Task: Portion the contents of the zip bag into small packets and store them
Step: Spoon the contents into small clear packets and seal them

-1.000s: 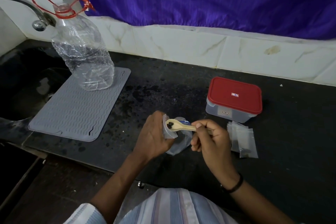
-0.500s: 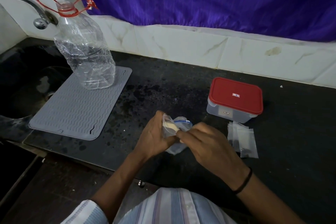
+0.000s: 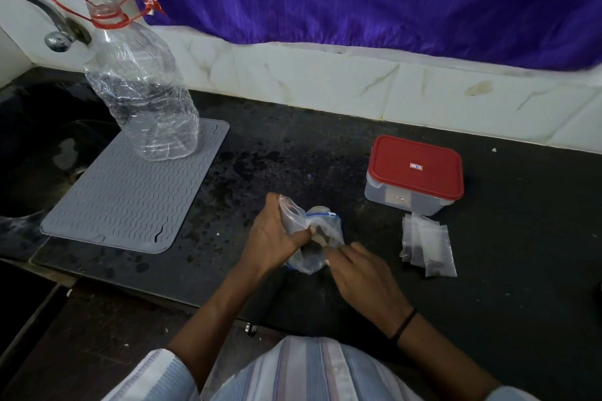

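The left hand (image 3: 272,238) clamps a small clear packet (image 3: 291,213) together with the zip bag (image 3: 321,239), held just above the black counter (image 3: 325,146) near its front edge. The right hand (image 3: 361,273) reaches into the bag mouth with a wooden spoon (image 3: 321,240); its grip on the handle is hidden and cannot be told. Filled packets (image 3: 426,246) lie beside the red-lidded container (image 3: 415,174).
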